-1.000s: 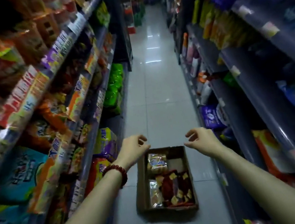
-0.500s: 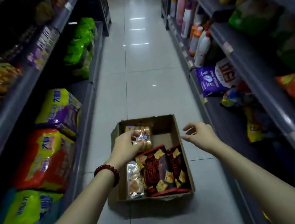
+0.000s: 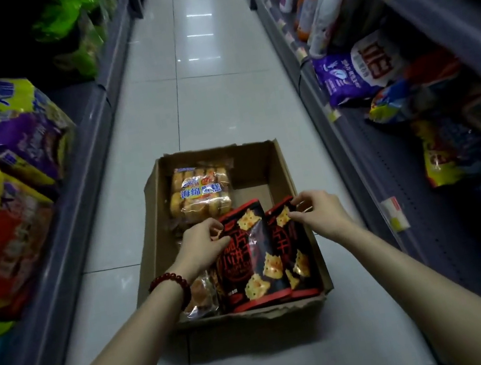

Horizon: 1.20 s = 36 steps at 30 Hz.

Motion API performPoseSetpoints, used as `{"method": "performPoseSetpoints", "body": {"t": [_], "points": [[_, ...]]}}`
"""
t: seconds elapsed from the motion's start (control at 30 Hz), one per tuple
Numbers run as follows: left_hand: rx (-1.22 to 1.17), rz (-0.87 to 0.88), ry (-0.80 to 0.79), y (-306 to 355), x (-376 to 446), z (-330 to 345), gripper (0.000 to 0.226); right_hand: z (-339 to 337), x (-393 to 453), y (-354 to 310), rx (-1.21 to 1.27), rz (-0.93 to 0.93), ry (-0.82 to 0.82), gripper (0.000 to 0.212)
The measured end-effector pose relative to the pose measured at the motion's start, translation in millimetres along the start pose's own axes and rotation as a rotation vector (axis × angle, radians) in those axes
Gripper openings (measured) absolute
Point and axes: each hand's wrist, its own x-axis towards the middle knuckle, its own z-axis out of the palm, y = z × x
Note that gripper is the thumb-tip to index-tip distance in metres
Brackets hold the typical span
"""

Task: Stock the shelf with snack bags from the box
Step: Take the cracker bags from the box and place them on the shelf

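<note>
Left hand (image 3: pixel 200 243) pinches front cracker bag (image 3: pixel 253 256) top corner | right hand (image 3: pixel 317 214) pinches rear cracker bag (image 3: pixel 294 253) | both upright in box (image 3: pixel 278 169) (floor) | lift straight, grip seams firmly, don't crush.

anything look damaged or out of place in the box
The cardboard box has a ragged, torn near rim, and its far flaps are bent. The cracker bags and sponge cake pack inside look intact.
</note>
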Motion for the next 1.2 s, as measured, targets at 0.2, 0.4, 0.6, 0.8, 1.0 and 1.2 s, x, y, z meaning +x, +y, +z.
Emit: {"method": "performPoseSetpoints", "body": {"t": [0.2,0.4,0.6,0.8,1.0,1.2], "points": [[-0.050,-0.025,-0.024,-11.3,3.8,11.4,0.035,10.3,7.8,6.9,-0.034,-0.038,0.021,0.030],[-0.015,-0.017,0.058,-4.8,8.6,33.8,0.042,16.6,15.4,6.8,0.013,-0.054,0.000,0.030],[-0.105,-0.080,0.136,11.4,9.7,66.1,0.070,16.8,18.3,14.4,0.023,-0.070,0.011,0.030],[0.008,-0.174,0.098,38.3,9.1,99.5,0.113,14.1,20.4,22.8,0.043,-0.089,0.022,0.027],[0.001,-0.202,0.068,33.9,7.3,105.8,0.106,15.4,19.7,22.7,0.061,-0.098,0.022,0.028],[-0.057,-0.178,0.068,20.5,6.3,83.2,0.104,15.2,28.1,9.5,0.034,-0.136,0.080,0.031]]}}
